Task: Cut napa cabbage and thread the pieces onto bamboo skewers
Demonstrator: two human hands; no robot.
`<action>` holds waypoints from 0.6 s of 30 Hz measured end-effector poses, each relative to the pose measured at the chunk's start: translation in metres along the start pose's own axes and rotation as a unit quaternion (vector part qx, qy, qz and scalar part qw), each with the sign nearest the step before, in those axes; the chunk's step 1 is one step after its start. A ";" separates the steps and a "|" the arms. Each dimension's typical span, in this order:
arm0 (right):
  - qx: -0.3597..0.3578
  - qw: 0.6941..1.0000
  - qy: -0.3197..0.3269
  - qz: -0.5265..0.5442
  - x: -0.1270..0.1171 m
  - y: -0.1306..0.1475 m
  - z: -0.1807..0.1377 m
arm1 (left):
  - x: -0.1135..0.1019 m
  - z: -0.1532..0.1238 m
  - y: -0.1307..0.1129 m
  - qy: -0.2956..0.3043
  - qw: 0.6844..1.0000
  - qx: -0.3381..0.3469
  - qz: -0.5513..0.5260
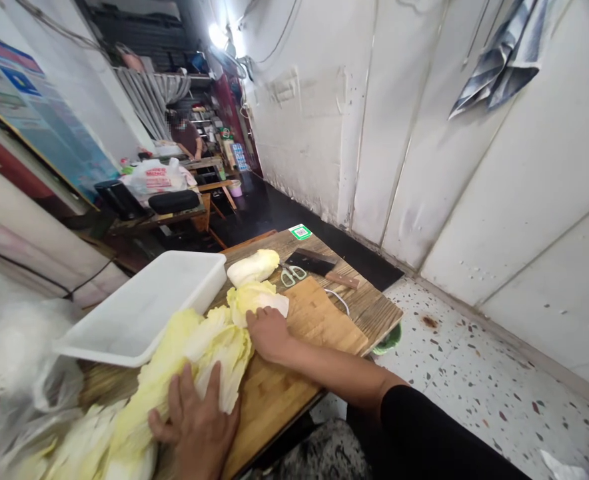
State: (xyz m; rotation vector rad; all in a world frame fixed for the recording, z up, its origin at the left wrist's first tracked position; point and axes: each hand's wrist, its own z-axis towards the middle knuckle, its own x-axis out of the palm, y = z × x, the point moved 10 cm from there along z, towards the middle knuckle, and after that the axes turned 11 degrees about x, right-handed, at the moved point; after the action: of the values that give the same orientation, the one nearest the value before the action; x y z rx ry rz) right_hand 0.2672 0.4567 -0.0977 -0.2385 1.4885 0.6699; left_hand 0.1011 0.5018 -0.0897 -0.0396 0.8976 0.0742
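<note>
A long napa cabbage (194, 353) lies across the wooden cutting board (319, 320) on a wooden table (374, 303). My left hand (197, 420) rests flat on the cabbage's lower leaves, fingers spread. My right hand (268, 331) presses on the cabbage's upper end, its fingers curled onto a pale leaf piece (259, 297). Another cabbage piece (253, 267) lies further back beside the tray.
A white plastic tray (144, 310) stands left of the cabbage. Green-handled scissors (292, 273) and a cleaver (319, 265) lie at the table's far side. A clear plastic bag (19, 373) is at the left. A person stands far back by other tables.
</note>
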 end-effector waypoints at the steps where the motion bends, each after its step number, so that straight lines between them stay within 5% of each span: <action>1: 0.007 1.000 -0.014 0.002 -0.004 -0.010 -0.002 | 0.001 -0.001 -0.004 0.008 1.000 0.003 -0.001; 8: 0.027 1.000 0.003 -0.002 0.001 -0.086 0.006 | 0.003 -0.001 -0.024 0.043 0.999 0.014 0.021; 18: 0.035 0.999 -0.012 0.011 -0.019 -0.122 0.010 | 0.032 0.038 -0.104 0.064 0.989 0.136 0.002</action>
State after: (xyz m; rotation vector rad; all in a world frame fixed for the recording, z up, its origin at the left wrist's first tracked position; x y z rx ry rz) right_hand 0.3432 0.3595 -0.1088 -0.1595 1.4909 0.6352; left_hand 0.1591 0.4017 -0.0911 0.2135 1.0294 -0.0480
